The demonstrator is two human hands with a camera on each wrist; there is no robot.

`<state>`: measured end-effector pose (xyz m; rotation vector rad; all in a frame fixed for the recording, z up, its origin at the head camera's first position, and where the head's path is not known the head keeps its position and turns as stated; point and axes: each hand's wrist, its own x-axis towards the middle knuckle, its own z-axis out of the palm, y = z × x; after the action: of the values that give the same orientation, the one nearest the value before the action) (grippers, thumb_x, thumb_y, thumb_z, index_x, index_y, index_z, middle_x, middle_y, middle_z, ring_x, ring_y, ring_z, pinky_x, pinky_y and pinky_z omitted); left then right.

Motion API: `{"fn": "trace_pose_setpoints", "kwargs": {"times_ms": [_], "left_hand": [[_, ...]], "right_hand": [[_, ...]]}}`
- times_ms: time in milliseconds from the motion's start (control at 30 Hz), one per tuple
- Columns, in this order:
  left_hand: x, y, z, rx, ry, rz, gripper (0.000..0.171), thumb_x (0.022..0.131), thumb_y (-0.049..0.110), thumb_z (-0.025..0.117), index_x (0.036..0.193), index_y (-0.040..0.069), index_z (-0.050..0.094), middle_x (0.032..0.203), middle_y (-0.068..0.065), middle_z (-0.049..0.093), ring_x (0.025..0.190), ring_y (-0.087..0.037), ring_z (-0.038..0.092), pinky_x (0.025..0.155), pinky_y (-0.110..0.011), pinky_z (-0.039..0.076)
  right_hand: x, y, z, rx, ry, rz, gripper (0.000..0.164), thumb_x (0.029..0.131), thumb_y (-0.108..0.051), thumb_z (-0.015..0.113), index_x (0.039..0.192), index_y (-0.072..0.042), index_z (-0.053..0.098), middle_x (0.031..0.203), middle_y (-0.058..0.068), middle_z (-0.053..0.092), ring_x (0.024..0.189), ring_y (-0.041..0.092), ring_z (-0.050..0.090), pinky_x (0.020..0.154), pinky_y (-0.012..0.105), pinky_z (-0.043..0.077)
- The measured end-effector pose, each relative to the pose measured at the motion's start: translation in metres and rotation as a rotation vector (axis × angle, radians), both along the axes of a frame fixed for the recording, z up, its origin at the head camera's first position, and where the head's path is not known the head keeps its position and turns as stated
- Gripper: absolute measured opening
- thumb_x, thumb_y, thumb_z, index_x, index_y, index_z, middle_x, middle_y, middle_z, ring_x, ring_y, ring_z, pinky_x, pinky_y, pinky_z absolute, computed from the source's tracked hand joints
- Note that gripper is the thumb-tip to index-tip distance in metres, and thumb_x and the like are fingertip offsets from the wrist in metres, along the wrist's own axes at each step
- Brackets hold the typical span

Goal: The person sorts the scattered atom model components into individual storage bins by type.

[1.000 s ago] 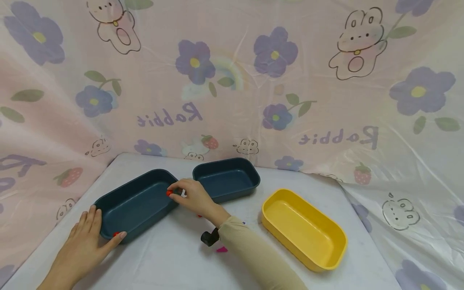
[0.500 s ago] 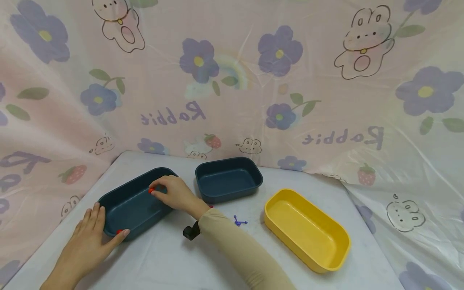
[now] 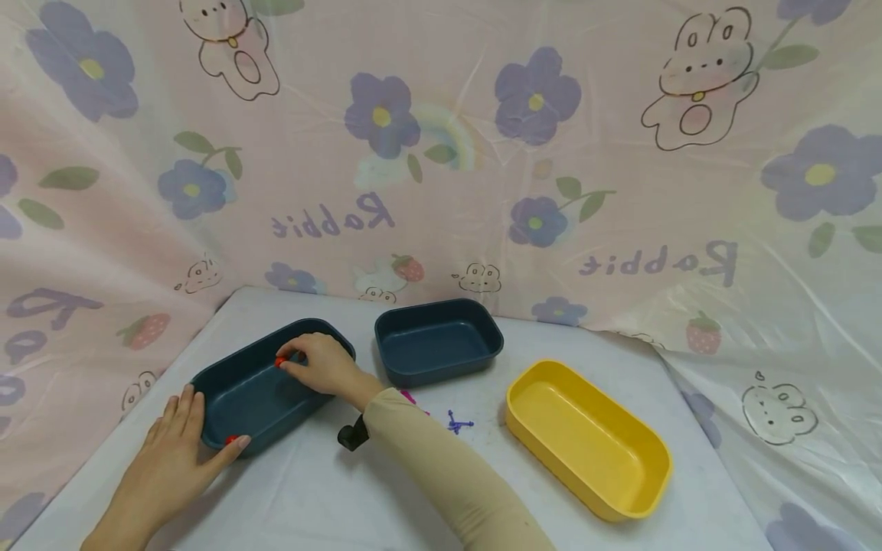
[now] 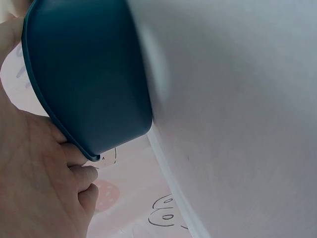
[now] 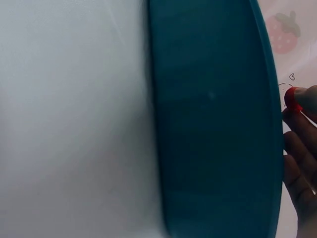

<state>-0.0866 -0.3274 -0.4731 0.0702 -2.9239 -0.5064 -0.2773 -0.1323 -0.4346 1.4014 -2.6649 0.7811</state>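
Observation:
My right hand (image 3: 324, 363) is over the left dark blue tray (image 3: 265, 422), pinching a small rounded red piece (image 3: 280, 361) between thumb and fingertips. In the right wrist view the red piece (image 5: 293, 99) looks smooth and shows beyond the tray's rim (image 5: 275, 99). My left hand (image 3: 161, 451) rests at the same tray's near left corner, fingers along the left rim and thumb out along the near side. Another small red piece (image 3: 231, 440) shows right beside that thumb. The left wrist view has the fingers (image 4: 74, 153) touching the rim (image 4: 37, 94) from outside.
A second dark blue tray (image 3: 441, 367) stands at the back middle, and a yellow tray (image 3: 586, 440) to the right. Between them on the white table lie a purple jointed piece (image 3: 456, 423) and a magenta piece (image 3: 408, 396), partly behind the right sleeve (image 3: 434, 459). A printed curtain (image 3: 441, 153) hangs behind.
My right hand has moved left with the red piece, from the left tray's right end to over its inside. The purple piece has come into sight. The left hand keeps its place on the tray.

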Motion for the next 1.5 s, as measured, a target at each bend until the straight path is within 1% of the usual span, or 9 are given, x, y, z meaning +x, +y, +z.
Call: {"fn": "trace_pose_setpoints", "kwargs": {"times_ms": [200, 433, 800, 967, 1133, 1200, 1300, 1433, 1500], "left_hand": [[-0.002, 0.003, 0.002, 0.0, -0.012, 0.0, 0.111, 0.101, 0.062, 0.055, 0.154, -0.024, 0.007, 0.163, -0.042, -0.004, 0.151, -0.06, -0.005, 0.122, -0.066, -0.009], [-0.002, 0.004, 0.0, -0.005, 0.012, -0.015, 0.11, 0.102, 0.06, 0.056, 0.154, -0.023, 0.008, 0.163, -0.042, -0.004, 0.151, -0.06, -0.005, 0.122, -0.065, -0.009], [-0.003, 0.002, -0.002, -0.019, 0.008, -0.013, 0.111, 0.102, 0.062, 0.055, 0.153, -0.025, 0.008, 0.163, -0.042, -0.006, 0.15, -0.061, -0.006, 0.121, -0.066, -0.01], [-0.001, 0.0, -0.002, -0.017, 0.003, -0.012, 0.11, 0.102, 0.061, 0.055, 0.153, -0.025, 0.007, 0.163, -0.042, -0.008, 0.15, -0.061, -0.007, 0.121, -0.066, -0.012], [0.0, -0.002, -0.002, -0.011, -0.01, -0.009, 0.11, 0.103, 0.061, 0.053, 0.153, -0.024, 0.005, 0.163, -0.04, -0.013, 0.15, -0.06, -0.01, 0.121, -0.065, -0.014], [0.0, -0.002, -0.002, -0.009, -0.008, -0.009, 0.11, 0.103, 0.061, 0.054, 0.153, -0.024, 0.005, 0.163, -0.04, -0.013, 0.15, -0.059, -0.01, 0.121, -0.065, -0.014], [0.0, -0.002, -0.002, -0.008, -0.007, -0.011, 0.11, 0.103, 0.061, 0.054, 0.154, -0.024, 0.005, 0.163, -0.041, -0.011, 0.15, -0.059, -0.01, 0.121, -0.065, -0.014], [0.001, -0.001, -0.002, -0.004, -0.009, -0.018, 0.109, 0.103, 0.06, 0.054, 0.154, -0.024, 0.004, 0.163, -0.041, -0.012, 0.15, -0.06, -0.011, 0.12, -0.066, -0.014], [0.001, -0.001, -0.002, -0.003, -0.007, -0.02, 0.109, 0.103, 0.059, 0.054, 0.154, -0.024, 0.004, 0.163, -0.04, -0.012, 0.15, -0.059, -0.011, 0.12, -0.066, -0.014]], "right_hand": [[-0.002, 0.001, 0.001, 0.008, -0.017, -0.003, 0.025, 0.105, -0.032, 0.065, 0.126, -0.024, 0.074, 0.117, -0.016, 0.071, 0.103, 0.005, 0.063, 0.081, 0.007, 0.038], [-0.001, 0.007, 0.003, 0.007, -0.026, 0.0, 0.027, 0.105, -0.032, 0.065, 0.129, -0.023, 0.073, 0.12, -0.015, 0.071, 0.106, 0.006, 0.063, 0.083, 0.007, 0.04], [0.009, 0.028, 0.013, 0.002, -0.022, 0.053, 0.027, 0.105, -0.029, 0.065, 0.128, -0.019, 0.073, 0.124, -0.01, 0.071, 0.106, 0.007, 0.065, 0.079, 0.005, 0.04], [0.015, 0.045, 0.021, 0.004, -0.057, 0.071, 0.026, 0.105, -0.027, 0.065, 0.128, -0.018, 0.073, 0.124, -0.008, 0.071, 0.096, 0.002, 0.064, 0.078, 0.006, 0.043], [0.017, 0.064, 0.027, -0.031, -0.142, 0.096, 0.025, 0.105, -0.025, 0.065, 0.128, -0.017, 0.072, 0.109, -0.008, 0.071, 0.081, 0.0, 0.062, 0.07, 0.009, 0.047], [0.018, 0.072, 0.029, -0.042, -0.17, 0.102, 0.025, 0.105, -0.025, 0.065, 0.128, -0.017, 0.072, 0.105, -0.009, 0.07, 0.08, 0.002, 0.062, 0.066, 0.011, 0.048], [0.018, 0.084, 0.03, -0.053, -0.183, 0.108, 0.024, 0.104, -0.024, 0.067, 0.125, -0.016, 0.073, 0.105, -0.01, 0.071, 0.082, 0.003, 0.06, 0.066, 0.013, 0.049], [0.019, 0.101, 0.03, -0.05, -0.187, 0.092, 0.022, 0.103, -0.024, 0.068, 0.123, -0.016, 0.075, 0.106, -0.012, 0.071, 0.081, 0.0, 0.058, 0.064, 0.014, 0.049], [0.02, 0.109, 0.03, -0.049, -0.214, 0.076, 0.023, 0.103, -0.024, 0.068, 0.123, -0.016, 0.075, 0.105, -0.012, 0.069, 0.072, 0.001, 0.058, 0.058, 0.016, 0.052]]}}
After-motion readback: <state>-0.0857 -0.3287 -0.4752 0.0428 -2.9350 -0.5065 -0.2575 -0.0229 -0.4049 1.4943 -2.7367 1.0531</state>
